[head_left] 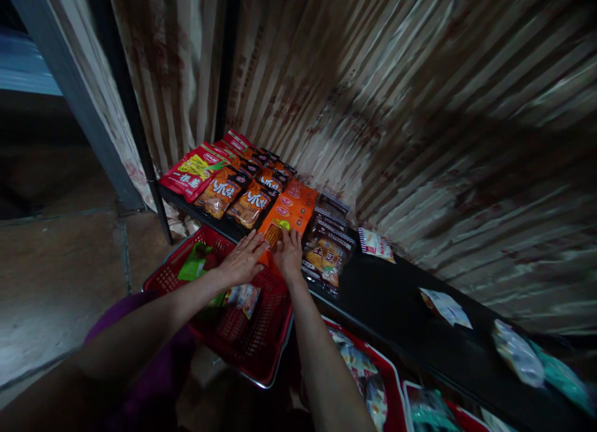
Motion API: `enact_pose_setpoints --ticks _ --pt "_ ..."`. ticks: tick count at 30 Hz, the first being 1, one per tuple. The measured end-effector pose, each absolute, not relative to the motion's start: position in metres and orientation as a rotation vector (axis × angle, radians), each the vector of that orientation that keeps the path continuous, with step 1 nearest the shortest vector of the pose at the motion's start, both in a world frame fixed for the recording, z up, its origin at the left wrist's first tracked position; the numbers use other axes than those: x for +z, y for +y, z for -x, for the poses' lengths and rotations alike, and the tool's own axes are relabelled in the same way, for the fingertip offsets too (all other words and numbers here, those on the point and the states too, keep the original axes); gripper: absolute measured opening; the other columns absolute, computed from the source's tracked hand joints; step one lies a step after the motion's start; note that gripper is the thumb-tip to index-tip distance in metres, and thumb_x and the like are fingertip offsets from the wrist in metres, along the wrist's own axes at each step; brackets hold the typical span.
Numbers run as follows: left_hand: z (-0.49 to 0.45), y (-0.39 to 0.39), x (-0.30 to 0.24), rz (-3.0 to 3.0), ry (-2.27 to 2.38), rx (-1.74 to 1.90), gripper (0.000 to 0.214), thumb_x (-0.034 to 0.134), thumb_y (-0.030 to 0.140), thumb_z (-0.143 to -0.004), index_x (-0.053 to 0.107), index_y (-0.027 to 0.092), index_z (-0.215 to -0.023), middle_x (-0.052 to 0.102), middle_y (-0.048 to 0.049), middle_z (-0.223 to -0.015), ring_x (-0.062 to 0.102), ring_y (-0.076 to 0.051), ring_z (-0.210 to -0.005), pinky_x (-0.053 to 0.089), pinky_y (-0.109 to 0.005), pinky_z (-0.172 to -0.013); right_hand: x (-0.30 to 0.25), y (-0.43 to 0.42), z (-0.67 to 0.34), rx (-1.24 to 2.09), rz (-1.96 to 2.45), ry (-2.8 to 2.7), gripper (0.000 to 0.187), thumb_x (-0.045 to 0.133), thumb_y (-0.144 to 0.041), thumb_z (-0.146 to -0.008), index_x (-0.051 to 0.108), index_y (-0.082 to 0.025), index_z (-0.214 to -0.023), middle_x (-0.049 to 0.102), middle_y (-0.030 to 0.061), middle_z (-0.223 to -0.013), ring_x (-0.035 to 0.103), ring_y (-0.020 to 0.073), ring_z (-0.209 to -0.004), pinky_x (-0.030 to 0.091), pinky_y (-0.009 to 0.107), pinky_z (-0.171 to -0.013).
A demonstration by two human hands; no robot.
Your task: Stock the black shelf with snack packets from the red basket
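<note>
An orange snack packet (273, 235) lies at the front of a row of orange packets (298, 199) on the black shelf. My left hand (243, 258) holds its left edge, fingers closed against the wrapper. On the opposite edge, my right hand (288, 253) grips it with bent fingers. The packet's lower end shows between the two hands, over the rim of a red basket (275, 357). Inside the basket are a green packet (194, 261) and a small printed packet (243, 299), partly behind my left wrist.
Left of the orange row stand black-and-orange packets (254, 203) and red packets (196, 170). Brown potato snack packets (329, 256) sit to the right. Loose packets (445, 306) lie farther along the shelf (387, 295). Another red basket (394, 373) is below. Wrinkled sheeting (420, 121) hangs behind.
</note>
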State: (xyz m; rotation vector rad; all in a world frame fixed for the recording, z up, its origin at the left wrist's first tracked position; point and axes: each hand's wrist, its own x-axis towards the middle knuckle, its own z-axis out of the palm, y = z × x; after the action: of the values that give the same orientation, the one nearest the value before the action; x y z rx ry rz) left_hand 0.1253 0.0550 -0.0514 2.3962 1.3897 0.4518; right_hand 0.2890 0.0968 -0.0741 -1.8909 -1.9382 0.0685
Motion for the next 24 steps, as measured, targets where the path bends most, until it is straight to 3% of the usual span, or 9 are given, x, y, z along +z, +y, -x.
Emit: enact_pose_setpoints --ticks 4,10,24 --pt "-0.12 0.054 -0.053 -2.391 1.408 0.469 0.057 0.053 0.022 -0.085 0.038 0.012 -0.139 0.025 -0.0148 -0.153 0.01 -0.026 -0.143 0.021 -0.039 -0.115 -0.07 0.095 -0.292 0.079 1.887 -1.929 0.048 0.036 -0.023 -0.091 0.045 -0.011 -0.137 0.036 0.0146 -0.148 0.018 0.0271 -0.142 0.025 0.045 -0.112" --pt "-0.123 0.054 -0.056 -2.402 1.418 0.479 0.059 0.052 0.021 -0.084 0.036 0.013 -0.14 0.023 -0.0155 -0.153 0.011 -0.029 -0.143 0.018 -0.046 -0.115 -0.06 0.08 -0.286 0.008 1.85 -1.971 0.049 0.037 -0.03 -0.092 0.045 -0.01 -0.136 0.034 0.0154 -0.149 0.015 0.0274 -0.143 0.025 0.044 -0.112" --pt "-0.122 0.055 -0.068 -2.458 1.409 0.555 0.056 0.045 0.018 -0.086 0.036 0.015 -0.141 0.028 -0.0143 -0.152 0.012 -0.024 -0.143 0.019 -0.047 -0.115 -0.075 0.062 -0.273 -0.088 1.771 -2.054 0.047 0.035 -0.03 -0.094 0.047 -0.013 -0.135 0.033 0.0139 -0.15 0.016 0.0251 -0.143 0.027 0.046 -0.111"
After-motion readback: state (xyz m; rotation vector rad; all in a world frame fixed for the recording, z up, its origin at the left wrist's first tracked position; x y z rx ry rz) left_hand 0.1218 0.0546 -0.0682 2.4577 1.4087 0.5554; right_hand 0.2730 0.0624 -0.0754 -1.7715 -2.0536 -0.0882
